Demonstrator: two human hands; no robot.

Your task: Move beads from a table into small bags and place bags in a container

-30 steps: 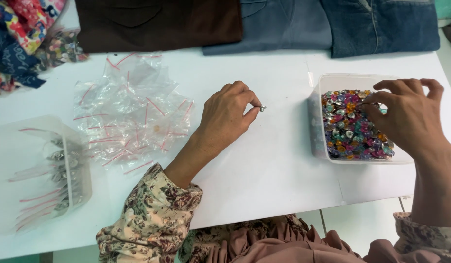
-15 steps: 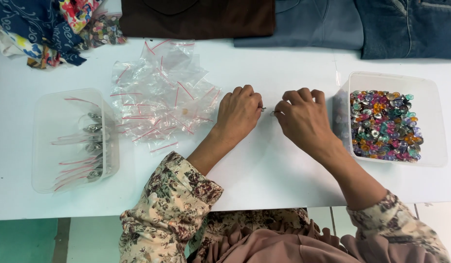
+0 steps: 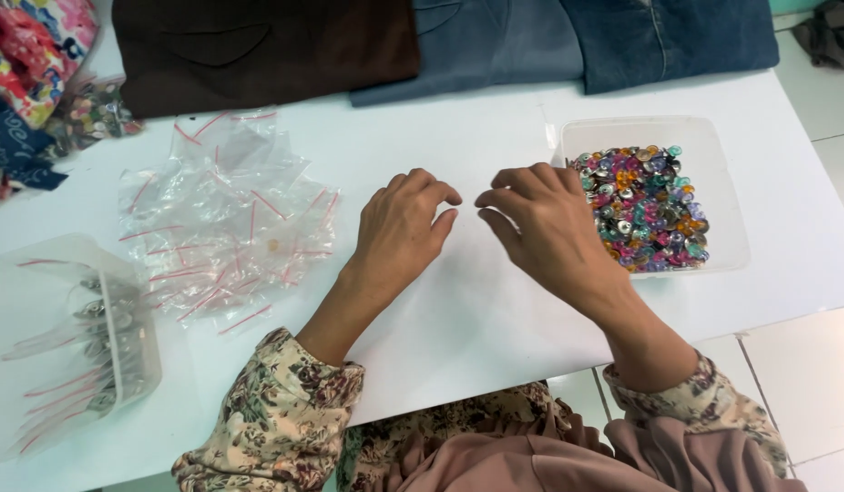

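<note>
While the white table carries folded cloth along its far edge, a heap of clear bags lies left of the hands and a tub of coloured buttons sits right, both within reach. Left hand and right hand meet fingertip to fingertip, curled and pinching; whether they grip anything I cannot tell. Bare tabletop lies beneath them.

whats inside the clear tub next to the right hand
The clear tub holds a heap of small colourful beads, piled toward its left side. The right hand covers the heap's left edge, and lower layers are hidden.
</note>
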